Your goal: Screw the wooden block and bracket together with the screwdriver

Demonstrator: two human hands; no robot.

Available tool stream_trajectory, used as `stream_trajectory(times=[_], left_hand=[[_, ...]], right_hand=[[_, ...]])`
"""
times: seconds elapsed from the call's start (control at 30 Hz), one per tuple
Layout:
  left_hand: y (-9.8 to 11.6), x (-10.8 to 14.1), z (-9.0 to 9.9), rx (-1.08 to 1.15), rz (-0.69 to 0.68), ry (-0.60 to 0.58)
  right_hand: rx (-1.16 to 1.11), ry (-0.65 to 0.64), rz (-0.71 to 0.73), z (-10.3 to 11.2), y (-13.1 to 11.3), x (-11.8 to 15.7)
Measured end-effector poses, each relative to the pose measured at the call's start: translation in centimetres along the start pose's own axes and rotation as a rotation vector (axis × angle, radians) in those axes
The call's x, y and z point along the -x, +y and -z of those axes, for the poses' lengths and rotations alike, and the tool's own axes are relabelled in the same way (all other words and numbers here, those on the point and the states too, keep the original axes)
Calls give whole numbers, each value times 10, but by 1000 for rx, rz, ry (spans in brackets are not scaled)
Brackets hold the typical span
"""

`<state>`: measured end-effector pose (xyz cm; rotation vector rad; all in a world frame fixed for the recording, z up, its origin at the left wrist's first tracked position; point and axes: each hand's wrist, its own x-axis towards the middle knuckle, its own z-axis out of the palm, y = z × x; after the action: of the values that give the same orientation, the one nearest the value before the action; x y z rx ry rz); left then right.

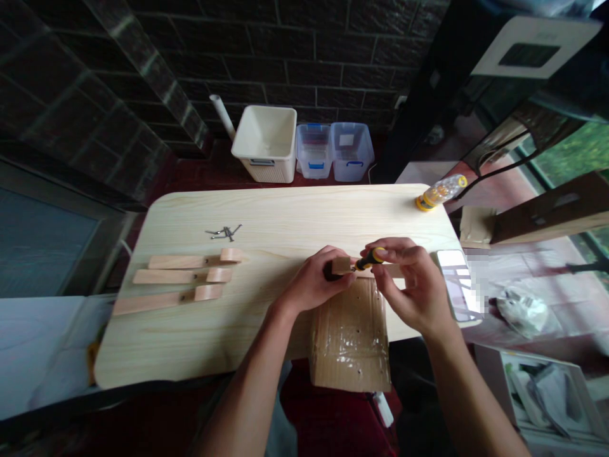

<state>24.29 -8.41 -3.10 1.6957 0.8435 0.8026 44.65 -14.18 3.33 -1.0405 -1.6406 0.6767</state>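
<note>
My left hand (318,279) is closed round a small wooden piece (341,265) at the table's front half. In my right hand (412,279) a black and yellow screwdriver (370,259) is pinched, its tip pointing left at the wooden piece. A wooden strip (394,271) runs behind the right fingers; whether it joins the piece is hidden. Beneath the hands, a taped cardboard sheet (352,336) hangs over the front edge. To the left lie three wooden parts (178,261), each a strip with a rounded block at its right end, and several screws (226,233).
On the pale table (285,219), a clear bottle-shaped case (441,192) with yellow ends stands at the back right. A phone (457,284) lies on the right edge. Behind the table are a cream bin (266,133) and two clear plastic boxes (352,152).
</note>
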Motion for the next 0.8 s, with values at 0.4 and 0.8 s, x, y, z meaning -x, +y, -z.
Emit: stream_trajectory(times=[0.4, 0.8], left_hand=[[-1, 0, 0, -14, -14, 0], [-1, -2, -2, -17, -2, 17]], right_hand=[[-19, 18, -11, 1, 1, 1], [8, 27, 12, 2, 9, 0]])
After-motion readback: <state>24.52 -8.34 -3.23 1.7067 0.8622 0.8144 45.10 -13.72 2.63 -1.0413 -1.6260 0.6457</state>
